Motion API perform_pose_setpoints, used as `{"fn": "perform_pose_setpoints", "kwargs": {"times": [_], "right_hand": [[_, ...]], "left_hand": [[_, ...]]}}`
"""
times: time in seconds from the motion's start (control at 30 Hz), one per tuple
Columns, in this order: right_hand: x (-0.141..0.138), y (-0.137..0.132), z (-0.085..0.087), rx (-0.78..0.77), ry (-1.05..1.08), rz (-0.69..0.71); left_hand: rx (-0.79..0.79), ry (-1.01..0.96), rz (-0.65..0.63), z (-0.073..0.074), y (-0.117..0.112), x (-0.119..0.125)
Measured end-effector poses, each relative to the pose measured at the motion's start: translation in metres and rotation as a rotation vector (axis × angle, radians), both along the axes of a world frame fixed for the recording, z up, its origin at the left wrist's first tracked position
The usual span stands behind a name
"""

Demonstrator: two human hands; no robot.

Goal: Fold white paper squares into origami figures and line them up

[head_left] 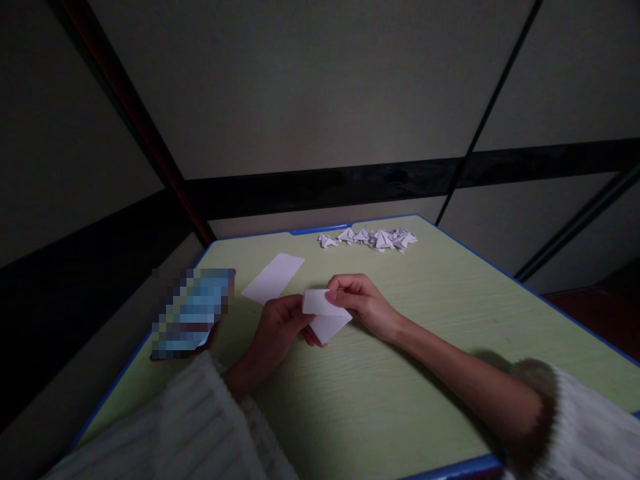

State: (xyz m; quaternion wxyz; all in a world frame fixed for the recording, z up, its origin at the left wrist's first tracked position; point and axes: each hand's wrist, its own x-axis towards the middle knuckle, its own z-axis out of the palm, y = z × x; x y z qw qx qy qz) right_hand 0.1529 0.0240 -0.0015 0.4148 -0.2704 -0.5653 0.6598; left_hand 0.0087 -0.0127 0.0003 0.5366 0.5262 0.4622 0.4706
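A small sheet of white paper (327, 327), partly folded, is held a little above the table between both hands. Its lower part ends in a point, with a straight-edged flap across the top. My left hand (283, 327) pinches its left side, thumb in front and fingers behind. At the upper right, my right hand (363, 300) is closed on the flap, its thumb pressed on the front face. Beyond my left hand lies a flat white paper strip (275, 277). The fingers behind the paper are partly hidden.
The pale green table (410, 407) has a blue edge. Several folded white paper figures (383, 240) stand in a row near its far side. At the left edge lies a flat, blurred-out device (193, 313). Cabinet panels (320, 93) rise behind the table.
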Motion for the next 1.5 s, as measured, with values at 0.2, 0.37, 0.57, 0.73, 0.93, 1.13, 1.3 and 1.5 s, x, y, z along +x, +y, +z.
{"fn": "perform_pose_setpoints", "kwargs": {"times": [0.2, 0.37, 0.57, 0.73, 0.93, 1.13, 1.3, 1.5], "right_hand": [[-0.0006, 0.0001, 0.0008, 0.004, -0.085, -0.046], [-0.0032, -0.0032, 0.0034, -0.006, -0.178, 0.033], [-0.0031, -0.0021, 0.0000, -0.041, -0.137, 0.035], [-0.0039, -0.0017, 0.0000, 0.011, -0.050, -0.023], [-0.0042, -0.0010, -0.0016, 0.030, -0.052, -0.015], [-0.0049, -0.0001, -0.0047, -0.032, 0.018, 0.029], [-0.0055, 0.0006, -0.0058, -0.080, 0.081, 0.098], [-0.0030, 0.0005, -0.0048, -0.058, 0.056, 0.136]], "left_hand": [[0.002, 0.048, 0.097, 0.0062, -0.0009, 0.0027], [0.070, 0.003, 0.203, 0.0061, 0.0008, 0.0005], [0.081, 0.015, 0.164, 0.0064, -0.0004, 0.0009], [0.036, 0.070, 0.099, 0.0071, -0.0010, 0.0016], [0.160, 0.131, 0.194, 0.0020, -0.0018, 0.0005], [0.203, 0.231, 0.168, 0.0012, -0.0050, 0.0000], [0.208, 0.197, 0.176, 0.0048, -0.0065, -0.0006], [0.171, 0.154, 0.197, 0.0084, -0.0073, -0.0018]]}}
